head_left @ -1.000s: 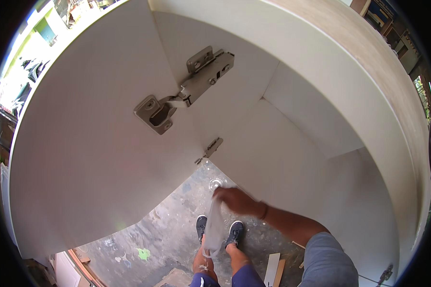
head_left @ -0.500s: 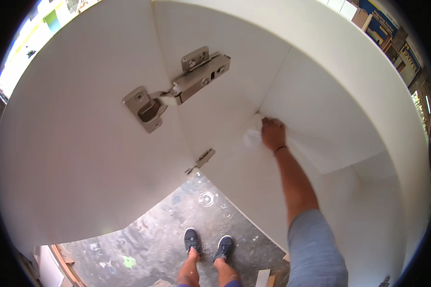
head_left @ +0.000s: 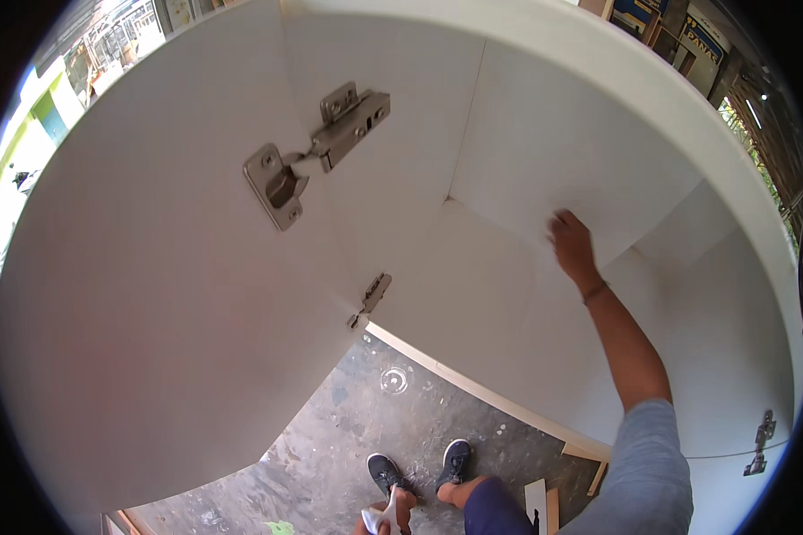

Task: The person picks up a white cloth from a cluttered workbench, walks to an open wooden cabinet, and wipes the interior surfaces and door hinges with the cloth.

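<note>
Inside a white cabinet, my right hand [head_left: 574,245] is raised in front of the pale inner panels, its fingers curled and slightly blurred. Whatever it may hold is too hard to make out. At the lower edge, my left hand [head_left: 366,528] shows only in part, closed around a white thing [head_left: 380,515] with a narrow upper end. On the left stands the cabinet's swung-out white door [head_left: 161,294]. A large metal hinge [head_left: 317,147] joins it to the side panel, with a second hinge [head_left: 370,299] lower down.
Under me is a stained grey floor [head_left: 330,437] where my dark shoes [head_left: 456,459] stand. Wood strips [head_left: 544,504] lie beside the cabinet's bottom edge [head_left: 473,379]. Another hinge [head_left: 759,441] sits at the far right. Boards and signs [head_left: 669,31] stand behind the cabinet.
My right hand has moved from the inner corner to the right, away from it. My view has shifted, and my left hand with the white thing has come into sight at the bottom.
</note>
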The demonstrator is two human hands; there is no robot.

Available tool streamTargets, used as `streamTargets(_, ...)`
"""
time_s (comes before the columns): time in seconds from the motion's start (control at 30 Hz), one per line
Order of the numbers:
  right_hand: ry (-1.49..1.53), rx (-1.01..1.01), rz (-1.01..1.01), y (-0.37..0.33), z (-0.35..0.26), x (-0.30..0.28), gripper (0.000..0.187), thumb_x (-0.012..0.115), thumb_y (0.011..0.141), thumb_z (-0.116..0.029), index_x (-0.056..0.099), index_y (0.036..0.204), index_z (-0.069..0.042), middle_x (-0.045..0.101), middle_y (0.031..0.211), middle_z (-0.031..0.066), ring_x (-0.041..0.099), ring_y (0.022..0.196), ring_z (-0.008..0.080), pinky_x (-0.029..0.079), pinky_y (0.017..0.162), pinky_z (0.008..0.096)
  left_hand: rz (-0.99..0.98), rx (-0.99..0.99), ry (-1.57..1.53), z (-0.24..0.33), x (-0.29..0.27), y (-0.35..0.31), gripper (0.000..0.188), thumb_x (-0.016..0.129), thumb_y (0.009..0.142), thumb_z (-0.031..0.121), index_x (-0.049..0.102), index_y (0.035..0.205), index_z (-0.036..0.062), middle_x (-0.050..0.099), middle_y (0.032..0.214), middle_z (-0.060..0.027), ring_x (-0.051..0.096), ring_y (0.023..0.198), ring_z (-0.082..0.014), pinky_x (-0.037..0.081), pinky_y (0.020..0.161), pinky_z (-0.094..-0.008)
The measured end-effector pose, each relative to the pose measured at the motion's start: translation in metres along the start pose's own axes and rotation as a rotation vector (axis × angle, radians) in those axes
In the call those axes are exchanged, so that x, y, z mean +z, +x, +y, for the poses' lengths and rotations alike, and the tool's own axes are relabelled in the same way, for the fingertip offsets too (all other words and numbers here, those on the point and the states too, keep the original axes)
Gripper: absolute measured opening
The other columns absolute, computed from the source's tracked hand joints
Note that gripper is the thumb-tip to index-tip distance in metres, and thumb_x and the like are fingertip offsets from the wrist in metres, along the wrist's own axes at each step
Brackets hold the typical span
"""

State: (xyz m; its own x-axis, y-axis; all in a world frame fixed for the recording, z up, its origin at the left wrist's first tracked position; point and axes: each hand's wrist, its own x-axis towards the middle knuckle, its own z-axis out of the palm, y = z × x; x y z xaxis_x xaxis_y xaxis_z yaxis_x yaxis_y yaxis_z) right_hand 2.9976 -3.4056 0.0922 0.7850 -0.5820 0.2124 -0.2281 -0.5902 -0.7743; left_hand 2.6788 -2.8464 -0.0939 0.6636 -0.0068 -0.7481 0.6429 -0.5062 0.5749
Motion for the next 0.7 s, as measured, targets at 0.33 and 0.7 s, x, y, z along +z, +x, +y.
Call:
streamTargets(0.33,-0.768,-0.459,-0.208,0.051,-0.005,0.189,0.033,0.043,0.085,-0.022,0.055,0.111,-0.005,0.057,0.111,0.0163,0.049,0.110,0.0297,0.043,0.088,0.0423,0.160,0.605,0.180,0.009,-0.003,0.110,0.033,0.057,0.084,0.022,0.053,0.109,0.0012,0.062,0.094,-0.0164,0.059,0.085,-0.0289,0.047,0.074,-0.0381)
streamTargets(0.7,-1.237,-0.336,-0.139,-0.024,0.121,0.013,0.020,0.049,0.080,-0.016,0.055,0.096,-0.005,0.063,0.083,0.0151,0.062,0.078,0.0292,0.050,0.066,0.0421,0.172,1.601,-0.176,0.295,0.024,0.167,0.024,0.062,0.078,0.011,0.054,0.093,-0.0053,0.059,0.081,-0.0174,0.062,0.071,-0.0306,0.049,0.062,-0.0336)
